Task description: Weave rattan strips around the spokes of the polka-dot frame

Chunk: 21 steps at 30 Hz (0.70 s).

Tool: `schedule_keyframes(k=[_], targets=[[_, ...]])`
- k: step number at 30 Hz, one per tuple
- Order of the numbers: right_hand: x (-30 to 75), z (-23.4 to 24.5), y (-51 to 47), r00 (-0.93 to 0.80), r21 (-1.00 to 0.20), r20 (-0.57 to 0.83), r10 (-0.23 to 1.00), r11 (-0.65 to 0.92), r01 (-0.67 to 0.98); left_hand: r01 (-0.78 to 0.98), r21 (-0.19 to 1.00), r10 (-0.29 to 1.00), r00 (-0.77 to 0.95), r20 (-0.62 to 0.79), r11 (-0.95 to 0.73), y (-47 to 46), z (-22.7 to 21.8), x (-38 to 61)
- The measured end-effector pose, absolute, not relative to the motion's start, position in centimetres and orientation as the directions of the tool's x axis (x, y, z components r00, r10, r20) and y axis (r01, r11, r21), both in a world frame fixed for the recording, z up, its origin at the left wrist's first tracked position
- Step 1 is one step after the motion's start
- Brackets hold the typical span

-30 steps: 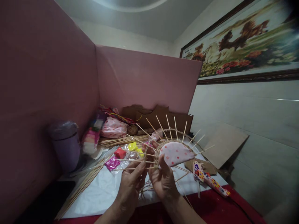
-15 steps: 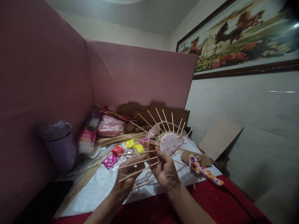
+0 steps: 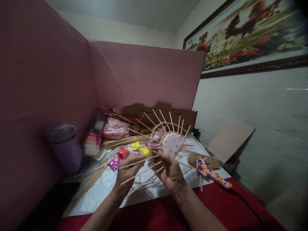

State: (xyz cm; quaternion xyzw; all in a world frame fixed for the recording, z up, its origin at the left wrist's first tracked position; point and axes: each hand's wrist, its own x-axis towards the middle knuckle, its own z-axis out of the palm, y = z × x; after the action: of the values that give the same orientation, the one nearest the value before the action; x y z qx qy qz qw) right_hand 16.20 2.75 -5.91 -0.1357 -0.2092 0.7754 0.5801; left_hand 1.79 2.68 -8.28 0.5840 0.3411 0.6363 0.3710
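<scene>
My right hand [image 3: 172,175] grips a half-round woven piece, its thumb on the front near the lower edge. The piece has a pad of white cloth with red dots [image 3: 172,144], thin wooden sticks [image 3: 166,119] fanning out from it, and a ring of twine [image 3: 151,136] woven through them. My left hand [image 3: 128,173] is at the lower left sticks, fingers closed together behind them; what they pinch is hidden. Loose twine [image 3: 144,186] hangs or lies below, between the hands.
A flower-patterned glue gun [image 3: 213,176] with a cord lies right, by a cardboard piece [image 3: 192,158]. Left are bundled sticks [image 3: 90,186], red [image 3: 123,153], yellow [image 3: 144,151] and magenta packets [image 3: 115,163], and a purple lidded container [image 3: 64,154]. Dotted cloth [image 3: 116,128] lies behind.
The woven piece has turned a little counterclockwise, its lower sticks now pointing further down. My left hand has shifted slightly up and left along them. My right hand keeps its hold.
</scene>
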Motion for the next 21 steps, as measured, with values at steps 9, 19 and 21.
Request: schedule_keyframes(k=[9, 19, 21], targets=[[16.3, -6.3, 2.4, -0.455, -0.568, 0.003, 0.89, -0.373, -0.734, 0.084, 0.823, 0.824, -0.031, 0.566, -0.562, 3.2, -6.7, 0.9], [16.3, -6.4, 2.5, -0.494, -0.62, 0.08, 0.866, -0.345, -0.704, 0.25, 0.72, 0.753, 0.061, 0.656, -0.648, 3.7, -4.5, -0.3], [16.3, -6.5, 2.5, -0.499, -0.625, 0.071, 0.864, -0.351, -0.697, 0.268, 0.706, 0.748, 0.104, 0.656, -0.656, 3.8, -4.2, -0.7]])
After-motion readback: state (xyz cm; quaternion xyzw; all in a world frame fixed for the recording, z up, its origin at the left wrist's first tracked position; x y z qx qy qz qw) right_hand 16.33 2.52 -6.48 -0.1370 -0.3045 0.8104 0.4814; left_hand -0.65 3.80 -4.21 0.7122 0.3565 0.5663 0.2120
